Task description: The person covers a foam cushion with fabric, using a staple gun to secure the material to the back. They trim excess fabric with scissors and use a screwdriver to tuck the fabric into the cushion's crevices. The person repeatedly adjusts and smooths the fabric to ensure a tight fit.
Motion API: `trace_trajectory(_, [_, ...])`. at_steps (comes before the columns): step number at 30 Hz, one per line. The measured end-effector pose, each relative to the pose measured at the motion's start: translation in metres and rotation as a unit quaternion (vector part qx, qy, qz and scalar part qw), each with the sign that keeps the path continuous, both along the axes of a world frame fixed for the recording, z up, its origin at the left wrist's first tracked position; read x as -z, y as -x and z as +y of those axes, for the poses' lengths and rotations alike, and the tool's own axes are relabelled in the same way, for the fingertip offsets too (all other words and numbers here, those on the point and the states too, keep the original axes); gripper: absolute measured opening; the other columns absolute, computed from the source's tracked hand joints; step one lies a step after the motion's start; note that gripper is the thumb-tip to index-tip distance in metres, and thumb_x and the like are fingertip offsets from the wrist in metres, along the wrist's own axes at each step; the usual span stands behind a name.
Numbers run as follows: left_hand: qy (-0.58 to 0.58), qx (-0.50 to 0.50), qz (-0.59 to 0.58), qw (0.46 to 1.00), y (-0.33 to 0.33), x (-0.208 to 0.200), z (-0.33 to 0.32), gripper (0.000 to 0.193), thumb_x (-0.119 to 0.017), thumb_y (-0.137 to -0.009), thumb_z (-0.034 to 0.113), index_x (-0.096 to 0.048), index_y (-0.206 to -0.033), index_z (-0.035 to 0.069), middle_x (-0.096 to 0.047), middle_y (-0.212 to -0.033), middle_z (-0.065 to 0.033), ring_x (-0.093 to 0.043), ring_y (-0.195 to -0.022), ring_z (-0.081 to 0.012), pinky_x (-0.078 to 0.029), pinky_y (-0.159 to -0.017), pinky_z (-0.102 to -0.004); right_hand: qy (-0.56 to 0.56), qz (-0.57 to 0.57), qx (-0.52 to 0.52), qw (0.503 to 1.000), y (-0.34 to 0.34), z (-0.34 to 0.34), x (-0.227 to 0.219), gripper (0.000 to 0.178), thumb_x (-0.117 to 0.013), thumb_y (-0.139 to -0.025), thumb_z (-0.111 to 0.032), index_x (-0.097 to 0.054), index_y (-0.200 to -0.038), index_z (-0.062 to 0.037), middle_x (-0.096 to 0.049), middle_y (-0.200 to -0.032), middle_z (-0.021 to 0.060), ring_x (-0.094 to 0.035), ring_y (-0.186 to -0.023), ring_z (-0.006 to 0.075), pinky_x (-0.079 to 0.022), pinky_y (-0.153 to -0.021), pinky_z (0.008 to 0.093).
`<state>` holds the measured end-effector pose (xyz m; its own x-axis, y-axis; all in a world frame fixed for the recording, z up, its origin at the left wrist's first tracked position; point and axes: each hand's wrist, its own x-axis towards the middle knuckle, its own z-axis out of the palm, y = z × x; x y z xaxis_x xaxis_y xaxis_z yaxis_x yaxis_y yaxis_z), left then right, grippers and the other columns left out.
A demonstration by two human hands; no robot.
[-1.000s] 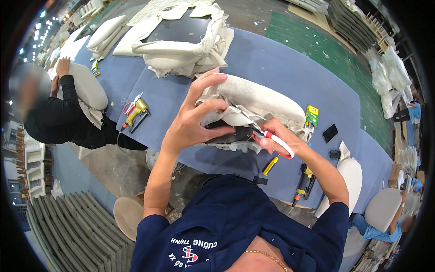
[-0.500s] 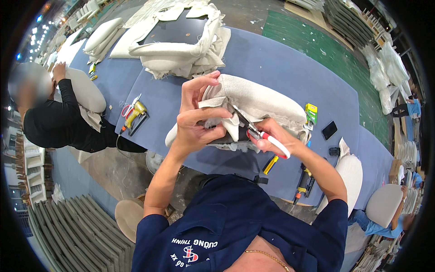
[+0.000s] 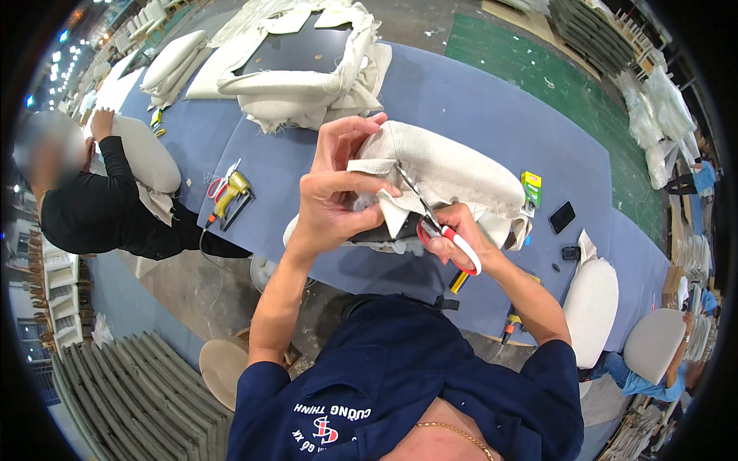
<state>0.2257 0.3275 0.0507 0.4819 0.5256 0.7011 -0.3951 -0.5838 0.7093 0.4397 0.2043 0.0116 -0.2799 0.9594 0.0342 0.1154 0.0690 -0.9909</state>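
Note:
A cream upholstered chair cushion (image 3: 461,161) is tilted up on the blue table in front of me, its loose fabric edges facing my body. My left hand (image 3: 336,188) pinches a fold of its fabric (image 3: 371,166) at the cushion's left corner. In my right hand (image 3: 463,234) are red-and-white handled scissors (image 3: 470,257), fingers wrapped in the loops. Their blades reach up and left into the fabric beside my left fingertips. A pointed fabric flap (image 3: 394,217) hangs just below the blades.
A yellow staple gun (image 3: 233,196) and another pair of scissors (image 3: 217,186) lie left. To the right are a yellow-green box (image 3: 530,186), a phone (image 3: 562,217) and another cushion (image 3: 593,315). A half-covered seat (image 3: 300,92) sits at the back. A co-worker (image 3: 92,192) handles a cushion at left.
The scissors and my right hand have shifted slightly, with the blades now higher at the fabric corner. The cushion has tilted a little, and my left hand keeps its pinch.

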Motion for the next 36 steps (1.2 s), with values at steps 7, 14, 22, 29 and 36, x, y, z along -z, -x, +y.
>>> trace_trajectory(7, [0.028, 0.033, 0.008, 0.999, 0.000, -0.007, 0.005, 0.023, -0.082, -0.066, -0.005, -0.082, -0.085, 0.007, -0.044, -0.143, -0.0141, -0.042, -0.144, -0.0358, -0.033, -0.119, -0.0464, -0.006, 0.112, 0.018, 0.994, -0.002, 0.002, -0.012, 0.068, -0.064, -0.088, -0.069, -0.056, -0.077, -0.0026, -0.054, -0.062, 0.0004, -0.057, -0.051, 0.0094, -0.046, -0.049, 0.0254])
trace_trajectory(14, [0.043, -0.011, 0.027, 0.999, 0.010, -0.005, 0.002, 0.015, -0.073, -0.085, 0.002, -0.059, -0.091, 0.002, -0.043, -0.144, -0.0194, -0.041, -0.144, -0.0350, -0.034, -0.115, -0.0438, 0.037, -0.014, -0.048, 0.998, -0.004, -0.029, -0.020, 0.078, -0.053, -0.088, -0.081, -0.053, -0.081, -0.0032, -0.050, -0.069, 0.0026, -0.054, -0.061, 0.0118, -0.047, -0.057, 0.0303])
trace_trajectory(22, [0.115, -0.012, -0.040, 0.993, 0.007, 0.004, -0.009, 0.014, -0.064, -0.099, 0.008, -0.056, -0.109, 0.001, -0.044, -0.147, -0.0224, -0.043, -0.143, -0.0363, -0.034, -0.117, -0.0462, 0.016, -0.005, -0.034, 0.999, 0.007, -0.018, -0.007, 0.069, -0.048, -0.098, -0.070, -0.055, -0.078, -0.0037, -0.051, -0.059, 0.0019, -0.053, -0.056, 0.0121, -0.043, -0.053, 0.0305])
trace_trajectory(29, [0.025, -0.065, 0.026, 0.997, 0.015, 0.005, -0.020, 0.016, -0.082, -0.077, 0.006, -0.073, -0.091, 0.004, -0.041, -0.150, -0.0202, -0.041, -0.142, -0.0349, -0.030, -0.118, -0.0471, 0.024, -0.061, -0.007, 0.998, 0.004, -0.012, -0.027, 0.069, -0.062, -0.092, -0.068, -0.054, -0.068, -0.0035, -0.050, -0.055, 0.0011, -0.052, -0.049, 0.0098, -0.041, -0.045, 0.0282])
trace_trajectory(36, [-0.026, -0.086, 0.070, 0.994, 0.020, 0.006, -0.022, 0.018, -0.082, -0.077, 0.001, -0.072, -0.090, 0.008, -0.040, -0.153, -0.0186, -0.041, -0.144, -0.0356, -0.033, -0.117, -0.0470, 0.051, -0.049, -0.007, 0.997, 0.012, -0.006, -0.039, 0.057, -0.066, -0.094, -0.049, -0.054, -0.062, -0.0039, -0.051, -0.049, -0.0003, -0.051, -0.044, 0.0079, -0.040, -0.044, 0.0266])
